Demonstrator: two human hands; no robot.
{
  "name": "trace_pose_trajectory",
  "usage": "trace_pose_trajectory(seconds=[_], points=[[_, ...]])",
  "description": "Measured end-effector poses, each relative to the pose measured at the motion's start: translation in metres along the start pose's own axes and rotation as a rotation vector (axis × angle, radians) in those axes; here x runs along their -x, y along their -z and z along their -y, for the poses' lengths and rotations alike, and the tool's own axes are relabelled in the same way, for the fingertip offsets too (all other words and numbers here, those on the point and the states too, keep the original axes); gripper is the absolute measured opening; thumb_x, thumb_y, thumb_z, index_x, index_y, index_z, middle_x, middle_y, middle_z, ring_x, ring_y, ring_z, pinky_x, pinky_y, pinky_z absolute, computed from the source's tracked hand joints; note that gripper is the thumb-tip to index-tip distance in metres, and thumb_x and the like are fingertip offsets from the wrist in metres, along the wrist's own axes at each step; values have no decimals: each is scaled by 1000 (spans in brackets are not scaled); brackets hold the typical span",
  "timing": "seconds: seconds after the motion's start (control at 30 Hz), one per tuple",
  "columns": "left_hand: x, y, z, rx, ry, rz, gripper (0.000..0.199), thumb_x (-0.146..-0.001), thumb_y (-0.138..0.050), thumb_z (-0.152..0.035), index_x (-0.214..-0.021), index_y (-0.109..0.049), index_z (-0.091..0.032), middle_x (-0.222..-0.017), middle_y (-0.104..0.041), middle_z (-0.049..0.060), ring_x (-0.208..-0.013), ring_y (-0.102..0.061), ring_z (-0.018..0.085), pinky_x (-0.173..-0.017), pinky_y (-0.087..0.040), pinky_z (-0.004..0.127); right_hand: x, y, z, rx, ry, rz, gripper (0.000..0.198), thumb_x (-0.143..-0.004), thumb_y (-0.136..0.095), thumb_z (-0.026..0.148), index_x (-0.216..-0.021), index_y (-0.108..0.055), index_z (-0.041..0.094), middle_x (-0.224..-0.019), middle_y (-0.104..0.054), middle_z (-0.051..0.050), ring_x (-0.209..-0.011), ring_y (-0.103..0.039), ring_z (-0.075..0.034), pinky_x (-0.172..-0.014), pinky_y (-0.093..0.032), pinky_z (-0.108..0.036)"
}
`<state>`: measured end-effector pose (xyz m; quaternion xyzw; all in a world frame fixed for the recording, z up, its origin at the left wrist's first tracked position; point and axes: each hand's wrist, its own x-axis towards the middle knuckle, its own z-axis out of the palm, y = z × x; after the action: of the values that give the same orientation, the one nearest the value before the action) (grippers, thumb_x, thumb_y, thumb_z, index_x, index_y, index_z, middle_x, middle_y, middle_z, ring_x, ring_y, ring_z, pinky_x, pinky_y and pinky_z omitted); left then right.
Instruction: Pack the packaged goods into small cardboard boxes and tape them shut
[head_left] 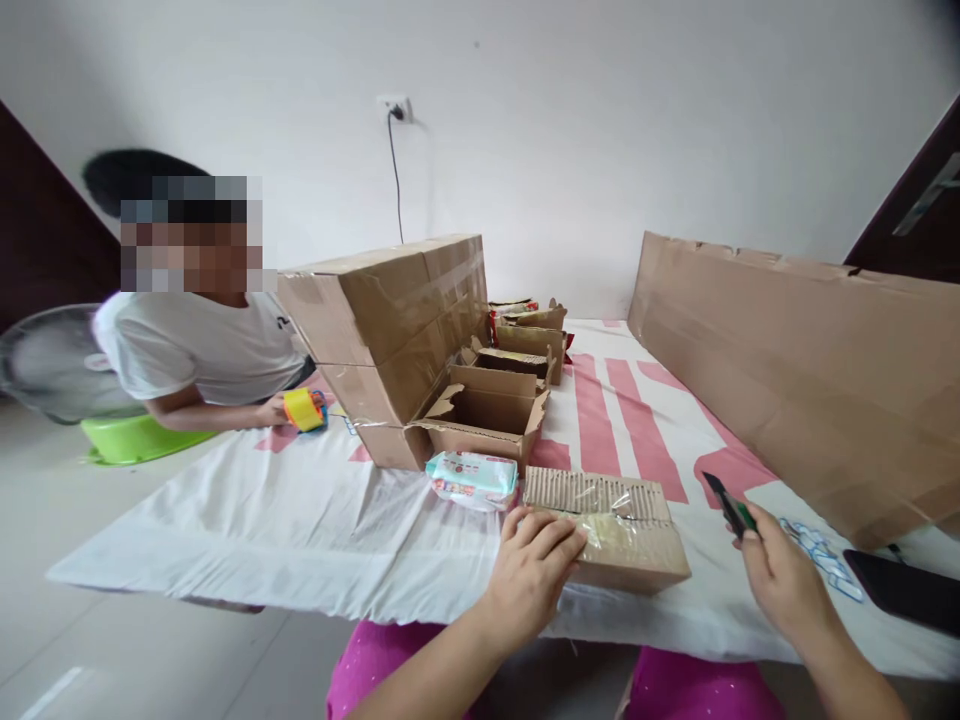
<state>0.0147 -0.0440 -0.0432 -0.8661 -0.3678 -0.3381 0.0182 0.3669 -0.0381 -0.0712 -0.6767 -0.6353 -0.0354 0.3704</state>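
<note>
1. Well to the left of the person's bare left hand (531, 560), a co-worker in a white short-sleeved T-shirt (191, 345) leans at the table's edge, one hand (271, 412) at a yellow ring-shaped object (302, 408); a bright green plastic tub (142, 440) is on the floor behind.
2. Beyond the left hand and to its left stands a tall stack of taped brown cardboard boxes (382, 340). An open brown cardboard box (487, 412) sits against it, flaps raised, with more open cartons behind.
3. Just beyond the left hand lies a white-and-aqua soft plastic packet (472, 478).
4. The left hand rests palm down, fingers extended and close together, on the left end of a small brown cardboard box with a ridged, taped top (637, 540) — this box lies between the two hands.
5. The bare right hand (780, 570), well apart from the left, is closed around a black-and-green utility knife (726, 500), its blade end pointing up and leftward, clear of the small box.
6. Just right of the right hand are blue-edged white pieces (825, 560), then a flat black rectangular object (900, 588); a long brown cardboard panel (787, 380) stands beyond.
</note>
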Motion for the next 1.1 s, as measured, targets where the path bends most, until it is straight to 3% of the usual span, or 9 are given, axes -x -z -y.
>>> trace_pose_trajectory(seconds=[0.07,0.17,0.23,0.37,0.7,0.83,1.1], points=[[0,0,-1,1,8,-20,34,-94,-52,-27,-126,-59,-31,-112,-71,5,-102,-58,24,-97,-35,46,-16,18,36,-46,186,70,42,-91,-40,43,-122,-60,23,-112,-72,-10,-98,-68,-27,-84,-52,-38],[2,1,-4,-1,10,-32,31,-94,-52,-26,-123,-61,-28,-110,-70,5,-100,-57,24,-93,-35,44,-31,29,89,4,452,281,37,-94,-44,39,-126,-61,29,-106,-74,-5,-84,-70,-22,-71,-53,-32],[4,2,-5,-7,4,-45,29,-93,-53,-25,-121,-62,-27,-108,-70,6,-98,-57,23,-92,-35,43,-37,27,116,49,580,364,37,-94,-46,32,-129,-59,32,-101,-74,-3,-79,-69,-20,-67,-52,-31],[6,2,-8,-13,-1,-73,27,-94,-53,-25,-119,-62,-26,-106,-70,5,-97,-57,23,-91,-35,42,-38,13,150,138,732,400,38,-92,-48,20,-127,-60,28,-96,-73,-5,-83,-68,-22,-70,-52,-32],[10,-2,-5,-47,-4,-108,26,-94,-54,-25,-119,-61,-25,-108,-68,4,-96,-56,20,-87,-33,38,-35,4,194,308,735,467,34,-90,-53,16,-121,-62,26,-82,-70,-4,-78,-67,-21,-66,-46,-29],[12,-5,-5,-41,1,-114,26,-95,-54,-27,-120,-61,-25,-109,-68,3,-97,-55,19,-88,-33,37,-35,5,201,368,725,546,37,-91,-52,16,-127,-58,25,-88,-71,-5,-84,-68,-22,-69,-46,-29],[10,-4,-4,-37,-2,-101,29,-96,-52,-27,-123,-60,-25,-110,-68,3,-99,-54,19,-90,-33,37,-34,-1,207,412,747,560,40,-90,-51,13,-127,-57,24,-87,-70,-7,-82,-68,-23,-64,-45,-29]])
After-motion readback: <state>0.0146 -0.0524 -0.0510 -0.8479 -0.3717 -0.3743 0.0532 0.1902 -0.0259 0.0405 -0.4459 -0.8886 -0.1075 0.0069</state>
